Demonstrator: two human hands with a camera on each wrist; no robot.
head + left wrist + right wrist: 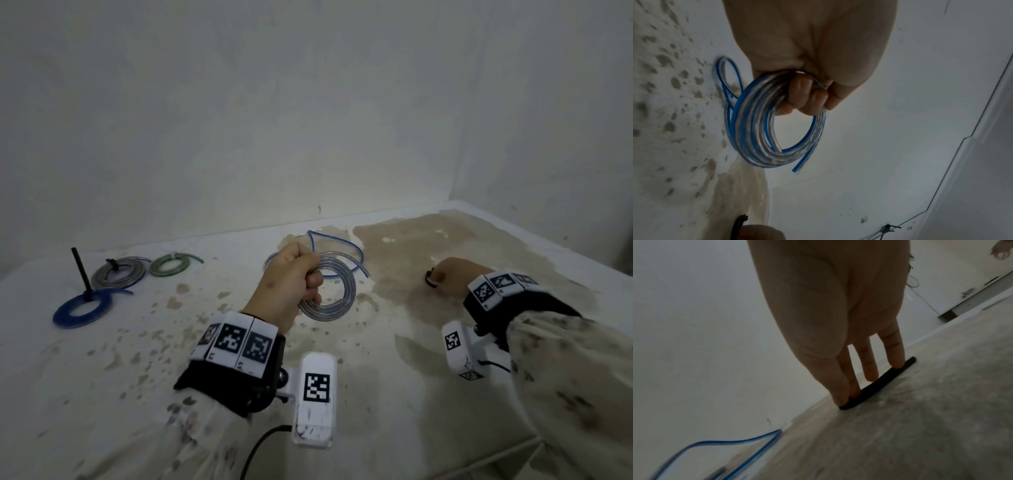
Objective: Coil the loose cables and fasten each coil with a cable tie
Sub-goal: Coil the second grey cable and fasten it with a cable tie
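Left hand [291, 281] fisting around glossy clear-blue cable coil [334, 291], frame centre. Right hand [448, 275], fingers straight, pressing on flat black cable tie [877, 384], centre-right. 3 finished round coils [120, 274] lying upper left.

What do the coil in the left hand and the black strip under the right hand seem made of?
The coil looks like clear glossy plastic tubing with a blue stripe: light glints off it. The black strip looks like matte plastic, probably a cable tie; too blurred to be sure.

Head view overhead, wrist views close
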